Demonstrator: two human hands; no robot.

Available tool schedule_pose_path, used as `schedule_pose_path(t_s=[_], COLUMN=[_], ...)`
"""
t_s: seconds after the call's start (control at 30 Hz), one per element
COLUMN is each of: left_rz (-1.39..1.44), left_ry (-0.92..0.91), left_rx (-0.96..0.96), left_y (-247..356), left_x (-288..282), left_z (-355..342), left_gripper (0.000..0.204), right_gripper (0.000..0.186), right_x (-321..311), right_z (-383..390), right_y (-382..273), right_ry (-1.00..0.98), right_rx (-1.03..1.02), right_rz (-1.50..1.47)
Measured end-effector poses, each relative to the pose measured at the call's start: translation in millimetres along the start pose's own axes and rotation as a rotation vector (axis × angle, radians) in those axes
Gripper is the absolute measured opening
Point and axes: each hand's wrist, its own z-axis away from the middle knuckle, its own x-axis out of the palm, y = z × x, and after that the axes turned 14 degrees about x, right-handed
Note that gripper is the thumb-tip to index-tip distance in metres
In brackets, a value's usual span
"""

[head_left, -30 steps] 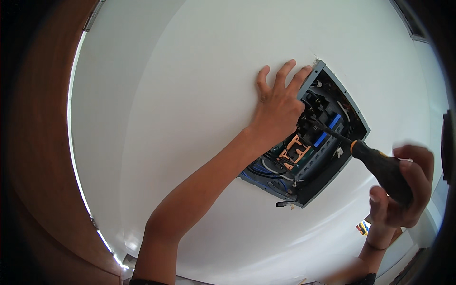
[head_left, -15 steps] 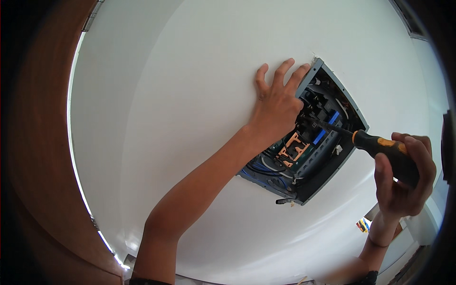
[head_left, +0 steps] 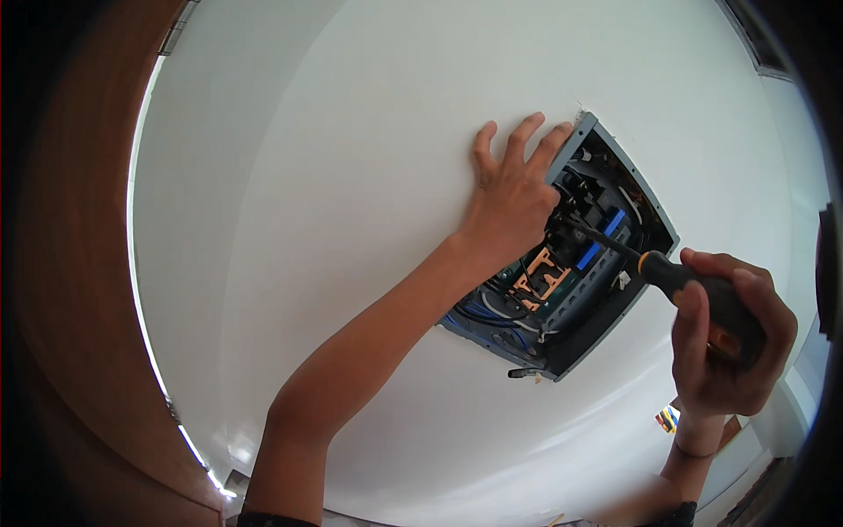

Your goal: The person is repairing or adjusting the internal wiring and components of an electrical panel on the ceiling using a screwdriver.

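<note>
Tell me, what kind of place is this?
Probably a room inside a building; I can't tell if it's a home or somewhere else. There's a big white wall, an open gray box of wires on it, and what looks like a brown door at the left.

Two hands (head_left: 511, 204) (head_left: 722, 382), one screwdriver (head_left: 665, 277), one box (head_left: 599, 323)
</note>
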Motion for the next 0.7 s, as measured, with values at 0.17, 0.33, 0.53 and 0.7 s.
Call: schedule_pose_path(t_s=[0.17, 0.33, 0.53, 0.7], left_rz=[0.002, -0.007, 0.017, -0.015], left_ry=[0.010, -0.008, 0.014, 0.017], left_rx=[0.013, -0.001, 0.019, 0.014], left_y=[1, -1, 2, -1], left_x=[3, 1, 6, 1], left_z=[-3, 1, -5, 0], left_gripper=[0.009, 0.009, 0.009, 0.010], right_gripper=[0.043, 0.038, 0.041, 0.030], right_x=[-1, 9, -3, -19], right_z=[-18, 10, -2, 21], right_y=[-1, 8, 3, -1], right_ry=[-0.091, 0.159, 0.082, 0.152], right_rx=[-0.024, 0.125, 0.165, 0.086], right_rz=[-0.069, 0.050, -0.006, -0.053])
